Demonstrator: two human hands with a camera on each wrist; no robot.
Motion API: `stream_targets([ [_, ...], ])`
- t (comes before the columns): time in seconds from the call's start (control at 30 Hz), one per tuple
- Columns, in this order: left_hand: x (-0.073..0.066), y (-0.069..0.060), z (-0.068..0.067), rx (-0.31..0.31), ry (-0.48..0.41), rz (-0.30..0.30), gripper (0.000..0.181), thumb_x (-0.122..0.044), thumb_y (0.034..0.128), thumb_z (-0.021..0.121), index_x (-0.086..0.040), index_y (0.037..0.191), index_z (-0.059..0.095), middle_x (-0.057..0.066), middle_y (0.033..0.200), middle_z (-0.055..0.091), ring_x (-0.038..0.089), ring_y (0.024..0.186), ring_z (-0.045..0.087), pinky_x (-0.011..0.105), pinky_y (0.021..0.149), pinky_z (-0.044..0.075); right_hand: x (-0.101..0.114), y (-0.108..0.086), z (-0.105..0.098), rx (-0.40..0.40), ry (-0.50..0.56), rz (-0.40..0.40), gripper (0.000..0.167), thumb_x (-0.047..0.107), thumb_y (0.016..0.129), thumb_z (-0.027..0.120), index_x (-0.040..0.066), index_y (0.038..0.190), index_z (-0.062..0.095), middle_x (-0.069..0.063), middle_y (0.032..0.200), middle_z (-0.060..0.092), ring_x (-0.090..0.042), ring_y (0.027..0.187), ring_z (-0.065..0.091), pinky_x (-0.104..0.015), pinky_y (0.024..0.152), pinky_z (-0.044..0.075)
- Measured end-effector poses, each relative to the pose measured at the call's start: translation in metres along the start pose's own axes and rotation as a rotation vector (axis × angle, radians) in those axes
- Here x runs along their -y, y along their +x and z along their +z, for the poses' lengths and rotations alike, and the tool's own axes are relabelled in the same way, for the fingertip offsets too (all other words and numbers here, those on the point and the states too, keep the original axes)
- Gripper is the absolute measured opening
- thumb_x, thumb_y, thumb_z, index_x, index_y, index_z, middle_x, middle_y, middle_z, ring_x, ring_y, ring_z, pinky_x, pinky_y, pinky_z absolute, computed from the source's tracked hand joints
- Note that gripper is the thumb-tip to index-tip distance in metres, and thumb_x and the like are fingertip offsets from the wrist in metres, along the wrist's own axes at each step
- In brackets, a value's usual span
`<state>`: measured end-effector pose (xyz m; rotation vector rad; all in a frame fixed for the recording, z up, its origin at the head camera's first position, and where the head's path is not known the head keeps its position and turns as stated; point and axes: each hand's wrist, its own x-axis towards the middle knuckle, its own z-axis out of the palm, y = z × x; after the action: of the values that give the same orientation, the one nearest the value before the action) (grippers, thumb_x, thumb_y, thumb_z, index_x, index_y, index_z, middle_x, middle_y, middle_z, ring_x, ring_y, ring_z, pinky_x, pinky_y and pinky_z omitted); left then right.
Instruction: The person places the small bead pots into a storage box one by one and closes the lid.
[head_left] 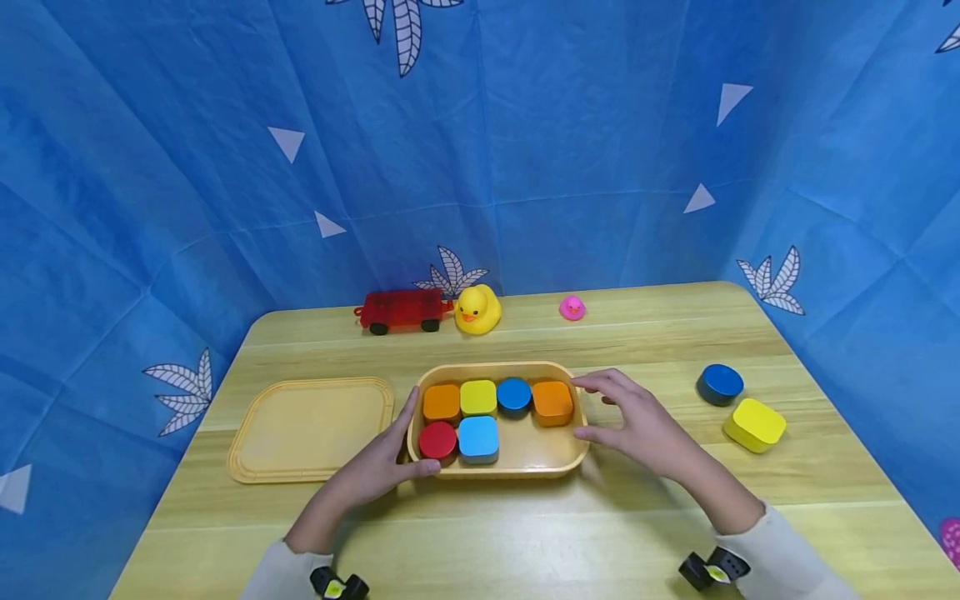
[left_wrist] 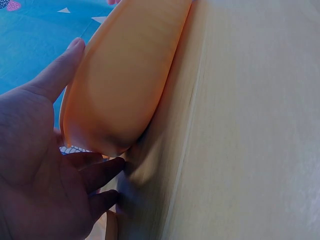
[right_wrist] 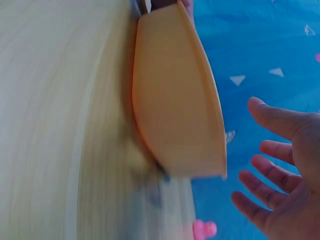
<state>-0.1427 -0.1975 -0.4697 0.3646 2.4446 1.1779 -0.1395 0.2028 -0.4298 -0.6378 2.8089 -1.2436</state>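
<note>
A tan oval container point(head_left: 525, 458) stands on the table with several colored blocks inside: orange point(head_left: 442, 403), yellow point(head_left: 478, 398), round dark blue point(head_left: 514, 395), another orange point(head_left: 552, 402), round red point(head_left: 438, 441) and light blue point(head_left: 478, 438). My left hand point(head_left: 378, 462) holds the container's left end, thumb at the near rim and fingers around the end. At the opposite end, my right hand point(head_left: 637, 417) has its fingers spread. A gap separates that hand point(right_wrist: 285, 170) from the container point(right_wrist: 175, 95) in the right wrist view.
A flat tan lid-like tray point(head_left: 311, 429) lies on the left. To the right are a round blue block point(head_left: 720, 384) and a yellow block point(head_left: 755, 425). Along the back stand a red toy wagon point(head_left: 402, 309), a yellow duck point(head_left: 477, 310) and a small pink duck point(head_left: 572, 307).
</note>
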Motion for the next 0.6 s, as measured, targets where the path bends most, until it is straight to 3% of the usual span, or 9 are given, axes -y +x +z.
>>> stream_targets([
  [0.3, 0.001, 0.000, 0.001, 0.000, 0.000, 0.000, 0.115, -0.044, 0.0910, 0.078, -0.035, 0.166, -0.009, 0.008, 0.174, 0.004, 0.040, 0.158, 0.013, 0.061, 0.123, 0.021, -0.036, -0.016, -0.031, -0.065, -0.100, 0.092, 0.069, 0.024, 0.088, 0.084, 0.011, 0.148, 0.054, -0.018, 0.145, 0.054, -0.047, 0.133, 0.050, -0.072, 0.105, 0.041],
  [0.6, 0.001, 0.000, 0.000, -0.002, 0.004, 0.004, 0.115, -0.044, 0.0912, 0.078, -0.034, 0.166, -0.009, 0.007, 0.174, 0.003, 0.040, 0.158, 0.013, 0.062, 0.123, 0.020, -0.068, -0.027, -0.065, -0.060, -0.136, 0.189, 0.075, 0.031, 0.092, 0.080, 0.002, 0.152, 0.046, -0.028, 0.152, 0.042, -0.056, 0.136, 0.040, -0.075, 0.102, 0.037],
])
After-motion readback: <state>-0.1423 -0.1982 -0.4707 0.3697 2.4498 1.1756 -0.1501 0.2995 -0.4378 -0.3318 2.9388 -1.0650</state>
